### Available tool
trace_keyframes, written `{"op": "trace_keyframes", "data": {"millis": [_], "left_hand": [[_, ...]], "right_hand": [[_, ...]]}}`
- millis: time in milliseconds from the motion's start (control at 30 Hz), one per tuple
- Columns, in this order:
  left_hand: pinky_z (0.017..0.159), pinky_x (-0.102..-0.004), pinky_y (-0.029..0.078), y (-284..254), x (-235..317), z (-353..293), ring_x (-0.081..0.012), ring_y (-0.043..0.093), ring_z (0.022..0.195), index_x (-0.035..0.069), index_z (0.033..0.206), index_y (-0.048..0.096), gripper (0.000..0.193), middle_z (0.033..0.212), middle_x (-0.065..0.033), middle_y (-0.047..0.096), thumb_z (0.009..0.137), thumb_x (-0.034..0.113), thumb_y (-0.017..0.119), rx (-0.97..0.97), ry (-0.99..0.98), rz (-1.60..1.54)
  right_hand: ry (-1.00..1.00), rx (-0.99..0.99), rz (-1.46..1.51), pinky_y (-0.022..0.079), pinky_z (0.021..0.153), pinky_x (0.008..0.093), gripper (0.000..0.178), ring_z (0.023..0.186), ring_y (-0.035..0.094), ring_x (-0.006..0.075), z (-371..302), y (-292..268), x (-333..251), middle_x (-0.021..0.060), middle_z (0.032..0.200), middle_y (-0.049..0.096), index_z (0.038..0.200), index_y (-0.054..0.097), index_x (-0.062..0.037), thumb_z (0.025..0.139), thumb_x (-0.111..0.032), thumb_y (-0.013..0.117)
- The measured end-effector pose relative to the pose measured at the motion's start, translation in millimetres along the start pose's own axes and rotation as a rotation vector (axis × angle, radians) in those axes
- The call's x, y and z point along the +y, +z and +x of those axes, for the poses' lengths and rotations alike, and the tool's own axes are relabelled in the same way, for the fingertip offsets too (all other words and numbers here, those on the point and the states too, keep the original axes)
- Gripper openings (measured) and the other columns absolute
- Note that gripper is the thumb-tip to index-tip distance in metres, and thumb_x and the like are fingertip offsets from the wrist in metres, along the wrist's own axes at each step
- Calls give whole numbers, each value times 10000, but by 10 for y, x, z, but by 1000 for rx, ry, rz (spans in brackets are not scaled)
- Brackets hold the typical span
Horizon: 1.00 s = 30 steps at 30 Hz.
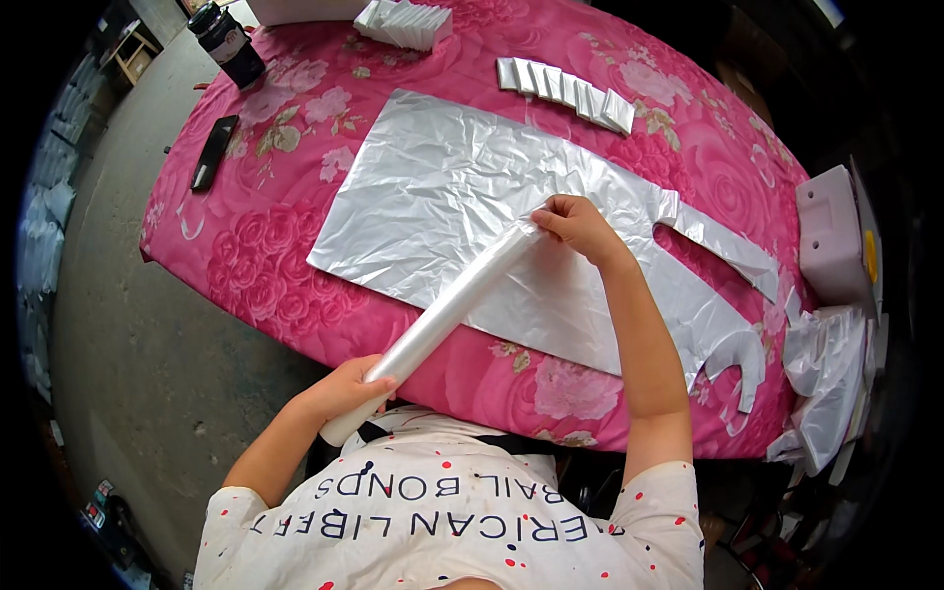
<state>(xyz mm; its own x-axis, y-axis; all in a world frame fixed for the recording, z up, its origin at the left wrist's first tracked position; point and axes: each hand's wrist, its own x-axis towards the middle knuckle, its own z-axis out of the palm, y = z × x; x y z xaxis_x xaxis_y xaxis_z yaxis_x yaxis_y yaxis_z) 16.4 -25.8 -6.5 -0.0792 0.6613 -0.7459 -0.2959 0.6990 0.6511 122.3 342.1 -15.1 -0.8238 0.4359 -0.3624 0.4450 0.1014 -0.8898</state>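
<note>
A long, whitish roll of thin plastic film [454, 303] slants from my lap up over the table. My left hand [356, 383] is wrapped round its lower part, near the end that hangs past the table edge. At the upper end, my right hand [570, 228] pinches the film between thumb and fingers. Under the roll, a large silvery-white plastic bag [413, 187] with handle loops lies spread and wrinkled. Its handles [728, 246] point to the right, and one is bent round near the table's right edge.
The table wears a pink floral cloth [265, 246]. A row of folded white packets [565, 87] lies beyond the bag, with another stack [403, 24] farther back. A black phone [213, 154] and dark bottle [228, 47] are left. A white box [834, 231] and crumpled bags [826, 364] stand right.
</note>
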Motion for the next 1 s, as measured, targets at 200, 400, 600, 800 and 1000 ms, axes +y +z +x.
{"op": "trace_keyframes", "data": {"millis": [200,400,600,800,1000], "left_hand": [[665,-272,485,-24,-152,-44,-107,568,709,15,1151,492,386,891,-64,604,806,139,613,-91,-61,-28],[819,-300,466,-390,-444,-387,-149,579,899,7,1226,459,500,1025,-104,611,791,157,653,-315,-126,-91],[869,-312,452,-691,-171,-299,-166,560,1001,-6,1229,467,563,1095,-102,602,755,165,719,-557,-162,170],[771,-378,458,-187,1059,311,-314,591,878,48,1072,572,450,936,-142,624,686,233,711,-237,481,1028],[838,-383,451,215,1188,1056,-297,567,931,25,1078,554,510,976,-116,592,658,264,719,240,1146,1282]], "right_hand": [[-28,119,-87,406,548,229,177,586,479,66,47,-326,195,-9,678,561,801,611,-6,829,-180,626],[5,392,-125,374,529,220,161,580,451,61,-159,-1326,450,-19,646,524,761,581,-26,844,-161,611],[-40,361,-34,376,561,213,135,606,447,53,-172,-1433,578,-29,670,519,783,584,-30,853,-144,599],[-67,267,-141,377,573,213,165,606,437,48,57,-1003,363,-39,673,514,800,593,-29,857,-184,600],[-79,215,-171,371,571,217,175,618,429,45,191,-941,315,-41,676,511,824,596,-19,861,-190,599]]}}
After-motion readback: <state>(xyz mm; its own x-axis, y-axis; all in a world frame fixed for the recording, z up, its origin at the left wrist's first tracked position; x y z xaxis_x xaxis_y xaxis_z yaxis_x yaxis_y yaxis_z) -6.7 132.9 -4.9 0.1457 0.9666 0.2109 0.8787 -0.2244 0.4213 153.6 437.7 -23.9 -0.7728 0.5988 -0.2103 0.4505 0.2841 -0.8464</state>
